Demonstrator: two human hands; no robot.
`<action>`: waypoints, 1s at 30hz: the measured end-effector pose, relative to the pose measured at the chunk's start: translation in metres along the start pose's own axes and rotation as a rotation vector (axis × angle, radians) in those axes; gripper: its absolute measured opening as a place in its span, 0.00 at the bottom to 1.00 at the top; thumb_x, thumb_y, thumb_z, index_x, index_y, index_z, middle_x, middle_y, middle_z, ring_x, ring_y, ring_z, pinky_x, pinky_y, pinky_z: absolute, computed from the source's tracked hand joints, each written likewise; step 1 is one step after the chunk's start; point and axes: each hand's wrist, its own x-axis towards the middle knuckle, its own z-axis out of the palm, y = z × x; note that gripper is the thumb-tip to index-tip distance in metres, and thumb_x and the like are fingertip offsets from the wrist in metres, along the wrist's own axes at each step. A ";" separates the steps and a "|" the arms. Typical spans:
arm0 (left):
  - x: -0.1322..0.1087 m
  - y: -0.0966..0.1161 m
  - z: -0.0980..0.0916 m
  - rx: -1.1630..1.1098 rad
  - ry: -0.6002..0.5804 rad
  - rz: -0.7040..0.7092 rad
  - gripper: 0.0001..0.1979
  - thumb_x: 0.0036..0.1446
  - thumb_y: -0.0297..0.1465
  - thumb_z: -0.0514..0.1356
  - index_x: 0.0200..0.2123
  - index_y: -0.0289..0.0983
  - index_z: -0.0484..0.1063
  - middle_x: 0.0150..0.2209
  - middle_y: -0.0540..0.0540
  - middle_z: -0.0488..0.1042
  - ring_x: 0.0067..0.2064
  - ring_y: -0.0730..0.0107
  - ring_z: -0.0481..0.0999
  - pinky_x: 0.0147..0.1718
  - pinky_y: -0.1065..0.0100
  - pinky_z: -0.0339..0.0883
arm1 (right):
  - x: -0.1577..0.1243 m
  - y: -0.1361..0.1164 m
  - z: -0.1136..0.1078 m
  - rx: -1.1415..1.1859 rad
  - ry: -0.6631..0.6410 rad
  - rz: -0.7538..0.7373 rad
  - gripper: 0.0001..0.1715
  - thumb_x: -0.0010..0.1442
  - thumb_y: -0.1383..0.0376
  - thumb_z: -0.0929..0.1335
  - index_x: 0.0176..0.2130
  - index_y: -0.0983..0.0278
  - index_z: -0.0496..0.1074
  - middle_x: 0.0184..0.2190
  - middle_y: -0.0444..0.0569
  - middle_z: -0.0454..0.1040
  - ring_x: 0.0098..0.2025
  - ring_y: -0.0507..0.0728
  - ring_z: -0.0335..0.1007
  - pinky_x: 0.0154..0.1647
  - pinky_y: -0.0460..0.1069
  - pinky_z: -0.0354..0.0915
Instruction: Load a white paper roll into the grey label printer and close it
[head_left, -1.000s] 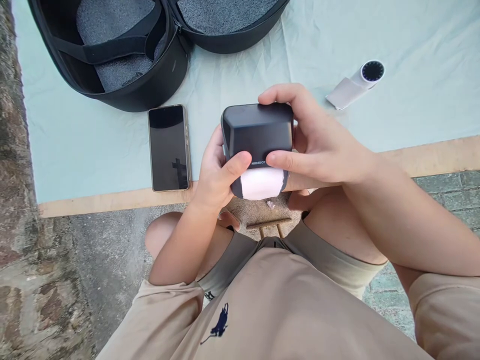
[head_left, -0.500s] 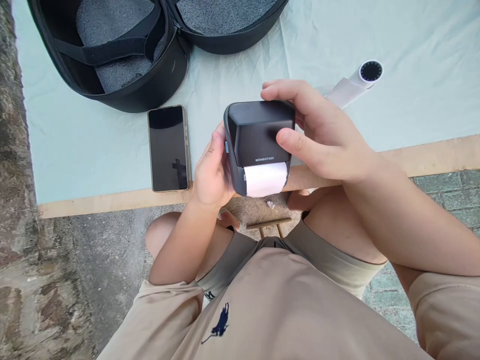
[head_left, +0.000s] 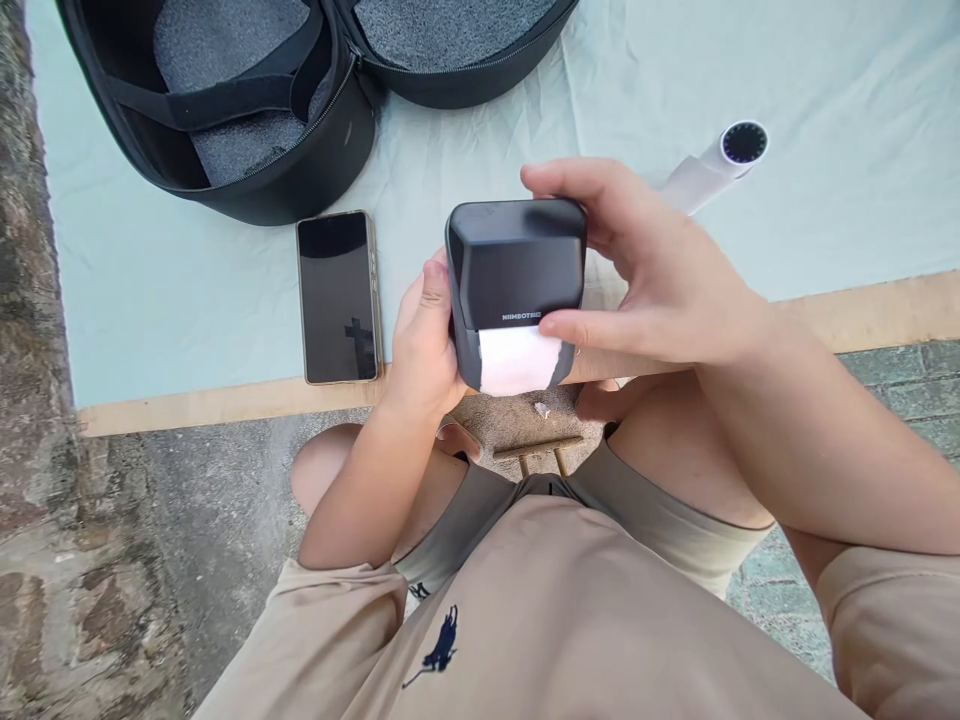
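A dark label printer (head_left: pixel 519 270) marked NIIMBOT is held up above the table's front edge. White label paper (head_left: pixel 517 362) sticks out of its near end. My left hand (head_left: pixel 426 345) grips the printer's left side, thumb along the edge and the other fingers hidden beneath it. My right hand (head_left: pixel 652 265) spans the printer's right side, fingertips at its far edge and thumb on the front lip where the paper comes out.
Left of the printer lies a phone (head_left: pixel 339 300) with a dark screen. An open black zip case (head_left: pixel 300 180) with grey foam stands behind it. A white paper roll (head_left: pixel 701 182) lies at the right on the pale cloth (head_left: pixel 840 130). The wooden table edge (head_left: pixel 225 402) runs before my knees.
My right thumb has slid down from the printer's cover to the paper at the front lip. The printer has shifted slightly left and turned a little.
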 end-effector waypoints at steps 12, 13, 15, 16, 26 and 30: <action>0.001 0.009 0.006 -0.119 -0.034 -0.142 0.22 0.70 0.45 0.48 0.44 0.38 0.76 0.43 0.45 0.81 0.68 0.54 0.67 0.64 0.53 0.67 | 0.009 -0.014 -0.006 -0.320 0.016 -0.164 0.30 0.60 0.49 0.71 0.57 0.56 0.65 0.58 0.49 0.70 0.65 0.60 0.63 0.65 0.58 0.66; 0.001 0.010 0.007 -0.129 -0.045 -0.152 0.24 0.69 0.47 0.47 0.45 0.37 0.76 0.44 0.44 0.81 0.69 0.53 0.65 0.64 0.52 0.67 | 0.009 -0.014 -0.005 -0.340 0.060 -0.170 0.28 0.61 0.49 0.70 0.56 0.57 0.66 0.56 0.50 0.70 0.63 0.60 0.64 0.63 0.57 0.68; 0.001 0.011 0.007 -0.153 -0.085 -0.132 0.23 0.68 0.47 0.49 0.44 0.38 0.77 0.46 0.43 0.81 0.70 0.52 0.63 0.65 0.52 0.66 | 0.008 -0.015 -0.002 -0.379 0.172 -0.194 0.26 0.62 0.49 0.69 0.53 0.59 0.69 0.52 0.51 0.72 0.59 0.61 0.66 0.56 0.57 0.71; 0.000 0.012 0.007 -0.161 -0.109 -0.110 0.21 0.67 0.46 0.51 0.44 0.38 0.77 0.47 0.43 0.81 0.71 0.53 0.62 0.66 0.52 0.66 | 0.007 -0.017 -0.001 -0.399 0.250 -0.198 0.24 0.62 0.49 0.69 0.51 0.60 0.70 0.49 0.50 0.73 0.55 0.60 0.68 0.52 0.56 0.72; -0.002 0.014 0.003 -0.067 -0.203 -0.091 0.17 0.64 0.44 0.60 0.48 0.41 0.76 0.50 0.47 0.81 0.71 0.54 0.63 0.68 0.58 0.64 | 0.010 -0.030 0.014 -0.241 0.679 -0.045 0.06 0.67 0.63 0.66 0.35 0.60 0.66 0.38 0.44 0.68 0.36 0.50 0.73 0.28 0.48 0.64; -0.002 0.013 0.003 -0.056 -0.196 -0.074 0.16 0.63 0.44 0.60 0.46 0.41 0.77 0.49 0.48 0.81 0.71 0.55 0.62 0.68 0.58 0.63 | 0.011 -0.021 0.012 -0.469 0.420 -0.086 0.02 0.61 0.66 0.68 0.36 0.60 0.69 0.33 0.41 0.74 0.27 0.48 0.66 0.25 0.47 0.59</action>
